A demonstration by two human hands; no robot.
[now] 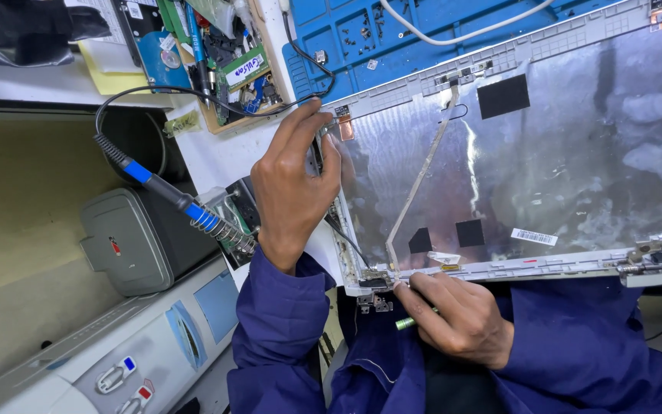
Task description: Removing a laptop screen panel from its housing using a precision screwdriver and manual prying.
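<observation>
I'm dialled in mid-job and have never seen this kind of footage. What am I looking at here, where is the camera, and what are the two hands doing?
There is one picture, taken by a camera worn on the person's head, looking down at their own two bare hands in blue sleeves. No machine is involved.

In front of them lies an opened laptop lid: a white frame with a silvery foil back and a thin flat cable running across it. The left hand grips the lid's left edge. The right hand holds a small tool with a green handle at the near-left hinge; its tip is hidden.

Further off sit a blue parts mat, a soldering iron with a blue grip in its stand, and a tray of clutter.
</observation>
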